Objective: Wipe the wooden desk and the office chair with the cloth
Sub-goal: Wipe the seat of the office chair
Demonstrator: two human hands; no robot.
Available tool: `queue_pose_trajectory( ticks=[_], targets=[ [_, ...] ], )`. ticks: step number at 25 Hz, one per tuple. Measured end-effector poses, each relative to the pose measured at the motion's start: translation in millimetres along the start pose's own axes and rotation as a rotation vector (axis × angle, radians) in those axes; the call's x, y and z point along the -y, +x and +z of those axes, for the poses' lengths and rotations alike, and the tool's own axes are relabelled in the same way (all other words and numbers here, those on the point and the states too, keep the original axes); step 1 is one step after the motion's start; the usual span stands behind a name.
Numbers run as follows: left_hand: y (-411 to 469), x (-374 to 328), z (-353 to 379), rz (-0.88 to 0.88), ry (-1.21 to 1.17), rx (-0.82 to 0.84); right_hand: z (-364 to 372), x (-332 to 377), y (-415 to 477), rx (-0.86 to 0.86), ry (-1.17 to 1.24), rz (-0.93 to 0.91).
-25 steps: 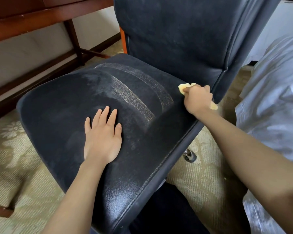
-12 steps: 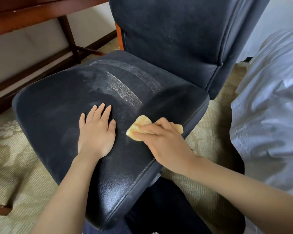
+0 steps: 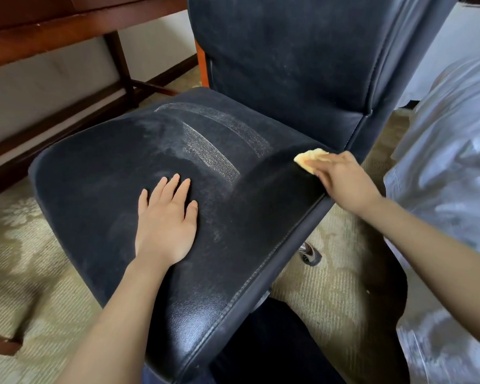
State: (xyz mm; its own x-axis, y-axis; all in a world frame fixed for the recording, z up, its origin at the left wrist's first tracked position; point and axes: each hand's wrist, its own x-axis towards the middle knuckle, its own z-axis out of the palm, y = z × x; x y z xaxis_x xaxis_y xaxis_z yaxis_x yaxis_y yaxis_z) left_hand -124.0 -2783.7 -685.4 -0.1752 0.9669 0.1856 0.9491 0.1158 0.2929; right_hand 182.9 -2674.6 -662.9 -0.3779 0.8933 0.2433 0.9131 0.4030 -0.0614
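Mid-seat on the office chair (image 3: 94, 189), the left hand (image 3: 165, 220) lies flat, bracing. At the seat's back right corner, the right hand (image 3: 344, 181) presses the cloth (image 3: 309, 159), fingers extended; overlapping strokes should reach the dusty middle.

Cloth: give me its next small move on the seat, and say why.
Probably pull the cloth toward the front edge, one strip further left. The right hand presses it at the back right corner of the seat; a dark wiped band runs forward from it, while the grey dusty patch in the middle looks unwiped.
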Motion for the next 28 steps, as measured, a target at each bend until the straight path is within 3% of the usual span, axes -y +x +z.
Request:
queue_pose_trajectory(
  ticks=[4, 9, 17, 23, 28],
  targets=[
    [1, -3, 0, -0.004, 0.011, 0.003, 8, -5, 59, 0.032, -0.12, 0.141],
    [1, -4, 1, -0.019, 0.044, 0.009, 19, 45, 106, 0.043, -0.045, 0.308],
    [-2, -6, -5, -0.017, -0.008, -0.023, 20, 162, 66, 0.038, 0.081, -0.153],
    [-4, -5, -7, -0.026, -0.017, -0.049, -4, 153, -21, 0.038, 0.355, -0.495],
    [-5, -5, -6, -0.051, 0.04, -0.066, -18, 102, -51, 0.079, 0.298, -0.557]
  ],
)
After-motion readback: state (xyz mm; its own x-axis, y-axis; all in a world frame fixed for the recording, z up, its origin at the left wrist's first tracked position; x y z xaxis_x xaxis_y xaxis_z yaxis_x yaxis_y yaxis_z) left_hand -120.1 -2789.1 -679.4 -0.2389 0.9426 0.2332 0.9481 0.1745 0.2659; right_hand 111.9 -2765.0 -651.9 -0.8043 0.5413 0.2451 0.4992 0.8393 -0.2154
